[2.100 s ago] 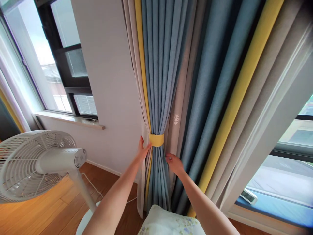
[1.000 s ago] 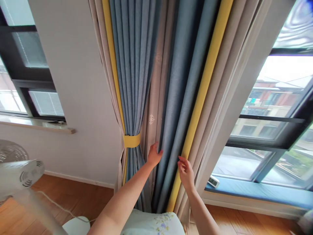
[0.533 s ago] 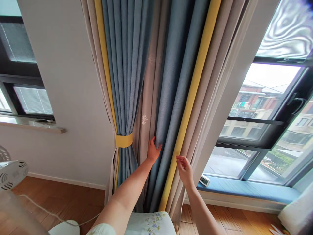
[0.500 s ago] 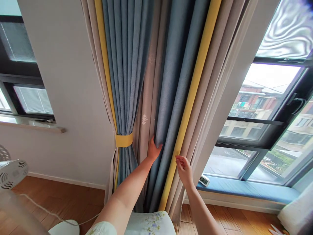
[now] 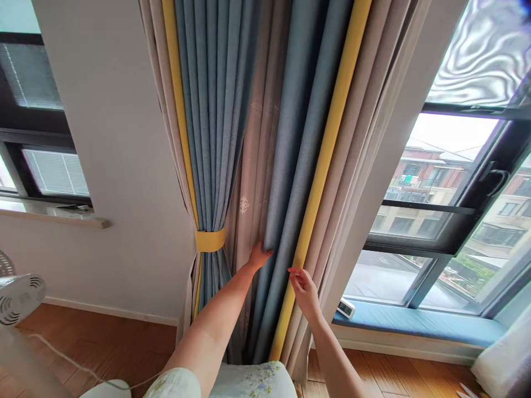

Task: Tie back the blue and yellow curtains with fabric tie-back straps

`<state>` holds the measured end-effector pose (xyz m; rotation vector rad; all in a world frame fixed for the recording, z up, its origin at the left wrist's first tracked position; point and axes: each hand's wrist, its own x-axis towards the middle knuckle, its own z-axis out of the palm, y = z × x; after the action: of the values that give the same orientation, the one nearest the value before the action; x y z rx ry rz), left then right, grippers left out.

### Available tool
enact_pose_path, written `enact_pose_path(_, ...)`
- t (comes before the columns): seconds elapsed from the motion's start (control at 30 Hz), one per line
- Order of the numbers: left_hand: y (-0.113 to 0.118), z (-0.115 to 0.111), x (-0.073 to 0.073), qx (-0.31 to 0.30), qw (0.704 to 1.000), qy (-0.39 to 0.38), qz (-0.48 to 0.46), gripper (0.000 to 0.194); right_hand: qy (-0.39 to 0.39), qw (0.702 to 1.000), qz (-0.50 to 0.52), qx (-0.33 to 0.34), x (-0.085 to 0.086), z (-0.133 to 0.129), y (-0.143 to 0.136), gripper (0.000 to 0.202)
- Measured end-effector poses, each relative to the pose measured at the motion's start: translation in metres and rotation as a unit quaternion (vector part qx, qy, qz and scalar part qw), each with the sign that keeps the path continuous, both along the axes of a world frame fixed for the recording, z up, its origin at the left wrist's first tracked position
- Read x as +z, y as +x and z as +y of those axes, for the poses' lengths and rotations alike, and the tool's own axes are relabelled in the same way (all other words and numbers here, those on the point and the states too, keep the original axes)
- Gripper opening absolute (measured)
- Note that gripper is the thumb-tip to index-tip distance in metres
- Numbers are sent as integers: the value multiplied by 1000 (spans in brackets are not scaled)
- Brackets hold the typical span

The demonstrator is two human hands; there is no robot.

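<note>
As I watch remotely, a loose blue curtain (image 5: pixel 302 188) with a yellow stripe (image 5: pixel 301 251) hangs at centre, beside a gathered curtain (image 5: pixel 211 138) on its left. My right hand (image 5: pixel 305 287), fingers curled, is at the stripe; I cannot tell whether it pinches cloth. My left hand (image 5: pixel 260 256) is at the loose curtain's left edge, fingers mostly hidden, its grip unclear. A yellow band (image 5: pixel 210 241) circles the gathered curtain.
</note>
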<state>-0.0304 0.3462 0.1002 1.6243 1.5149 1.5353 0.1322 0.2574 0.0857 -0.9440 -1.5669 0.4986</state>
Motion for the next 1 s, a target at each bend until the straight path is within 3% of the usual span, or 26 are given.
enact_pose_path(0.13, 13, -19, -1, 20, 1000, 1, 22, 25, -14, 1000, 4, 22, -3, 4, -8, 28)
enact_pose_path(0.23, 30, -43, -12, 60, 997, 3, 49, 21, -22, 999, 17, 35, -6, 5, -15, 33)
enact_pose_path(0.3, 42, -60, -23, 56, 996, 12, 68, 18, -13, 999, 28, 31, -7, 5, -19, 37)
enact_pose_path(0.4, 54, -84, -38, -3, 995, 63, 82, 15, 2, 1000, 28, -14, -6, 3, -22, 44)
enact_pose_path(0.53, 56, -102, -46, -71, 982, 124, 127, 26, 15, 991, -9, -136, 4, 0, -17, 43)
enact_pose_path(0.6, 56, -105, -46, -118, 976, 139, 121, 33, 7, 987, -33, -159, 10, -2, -15, 38)
enact_pose_path(0.67, 56, -104, -43, -143, 974, 158, 75, 47, -14, 989, -51, -139, 14, -4, -13, 29)
enact_pose_path(0.77, 58, -98, -36, -100, 980, 172, 13, 61, -36, 995, -68, -67, 15, -8, -15, 27)
enact_pose_path(0.83, 59, -93, -31, -76, 983, 166, 22, 46, -26, 997, -60, -43, 13, -10, -16, 29)
enact_pose_path(0.9, 59, -90, -27, -63, 986, 151, 41, 28, 7, 996, -18, -82, 9, -10, -16, 30)
enact_pose_path(1.0, 58, -91, -27, -34, 988, 139, 51, 31, 54, 980, 46, -185, 1, -2, -11, 35)
